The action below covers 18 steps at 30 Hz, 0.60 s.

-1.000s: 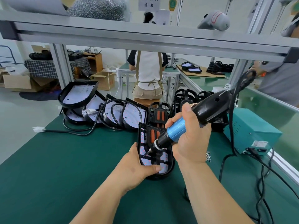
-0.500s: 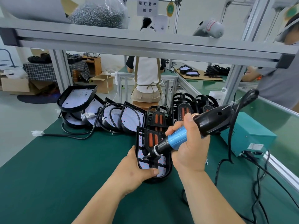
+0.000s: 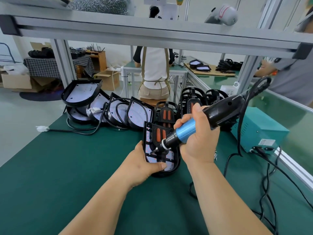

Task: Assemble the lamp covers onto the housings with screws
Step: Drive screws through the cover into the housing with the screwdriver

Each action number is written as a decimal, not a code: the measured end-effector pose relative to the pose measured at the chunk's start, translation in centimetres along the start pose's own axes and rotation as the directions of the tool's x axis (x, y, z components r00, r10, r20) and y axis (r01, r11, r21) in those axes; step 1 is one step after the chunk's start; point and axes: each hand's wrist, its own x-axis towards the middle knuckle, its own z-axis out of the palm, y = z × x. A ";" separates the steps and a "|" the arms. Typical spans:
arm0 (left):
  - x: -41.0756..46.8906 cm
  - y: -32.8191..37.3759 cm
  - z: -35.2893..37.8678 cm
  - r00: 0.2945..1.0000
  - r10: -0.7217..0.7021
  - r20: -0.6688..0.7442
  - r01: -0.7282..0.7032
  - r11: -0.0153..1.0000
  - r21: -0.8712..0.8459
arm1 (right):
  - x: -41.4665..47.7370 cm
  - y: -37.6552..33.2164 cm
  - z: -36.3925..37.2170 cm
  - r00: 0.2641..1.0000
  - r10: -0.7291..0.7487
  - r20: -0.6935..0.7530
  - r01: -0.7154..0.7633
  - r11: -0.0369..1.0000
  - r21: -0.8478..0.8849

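Black plastic lamp housing with white LED board and ribbed cover [image 3: 160, 150] lies on green tabletop [image 3: 67, 167], centre. Left hand [image 3: 144, 163] clamps its near-left edge, likely steadying against torque. Right hand [image 3: 198, 141] wrapped round blue-and-black electric screwdriver [image 3: 194, 126], bit angled down onto cover's left side.

I see dark green table mat [image 3: 67, 167]. Screwdriver [image 3: 199, 122]: blue grip, black body. Lamp [image 3: 160, 148]: black frame, orange strips, white board dotted red. Teal box [image 3: 260, 133]. Black cables [image 3: 264, 175]. Black-and-white checked cloth [image 3: 44, 67] far left.
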 end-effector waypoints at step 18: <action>0.2 -0.3 0.1 1.000 -0.015 0.007 0.015 1.000 -0.020 | 0.3 0.0 0.2 0.999 0.025 -0.023 -0.025 0.999 -0.023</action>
